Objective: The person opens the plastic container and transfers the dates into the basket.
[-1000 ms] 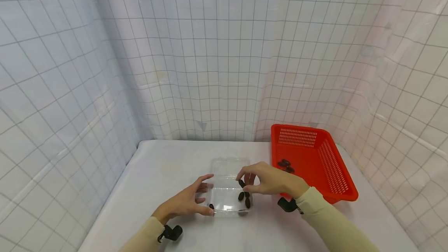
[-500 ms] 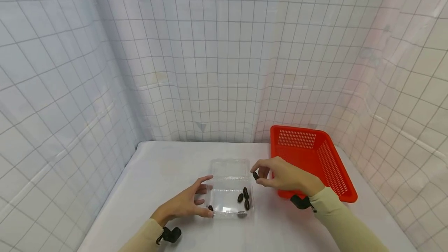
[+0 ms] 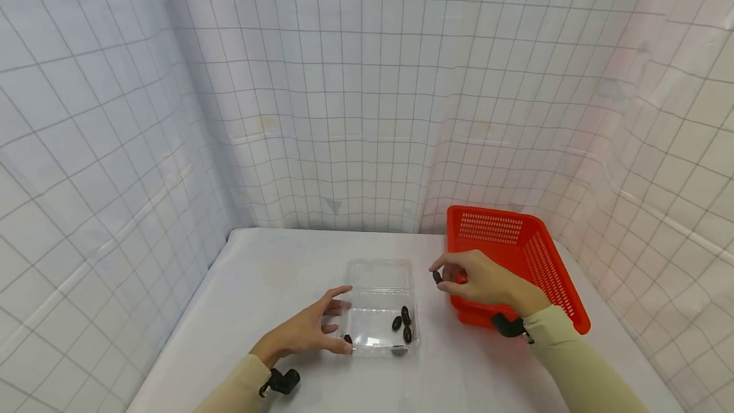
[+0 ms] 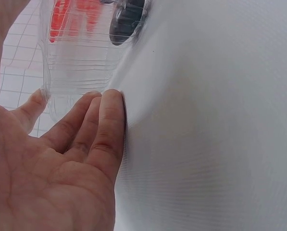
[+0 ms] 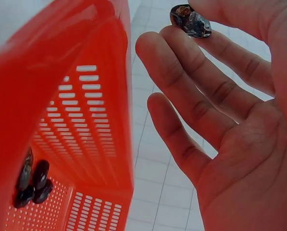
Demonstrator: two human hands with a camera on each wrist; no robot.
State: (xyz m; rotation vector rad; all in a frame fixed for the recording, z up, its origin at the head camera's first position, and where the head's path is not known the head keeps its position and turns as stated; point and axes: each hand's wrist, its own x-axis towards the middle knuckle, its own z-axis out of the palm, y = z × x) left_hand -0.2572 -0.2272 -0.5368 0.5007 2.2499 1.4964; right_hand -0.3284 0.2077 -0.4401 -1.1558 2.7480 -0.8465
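Note:
My right hand pinches a dark, glossy, wrinkled date between thumb and fingertips, above the table between the clear box and the red basket. In the right wrist view the held date shows at the top, with the other fingers spread. A clear plastic clamshell box lies with its lid folded back. Several dates sit along its right side, and one more is at its front left corner. My left hand rests against the box's left side, fingers extended and spread.
A red perforated basket stands at the right of the table; several dates lie on its bottom. The white table is enclosed by grid-patterned cloth walls at the back and both sides.
My right hand has lifted the date out of the clear box and carried it rightward to the basket's near left side. The left hand keeps its place at the box.

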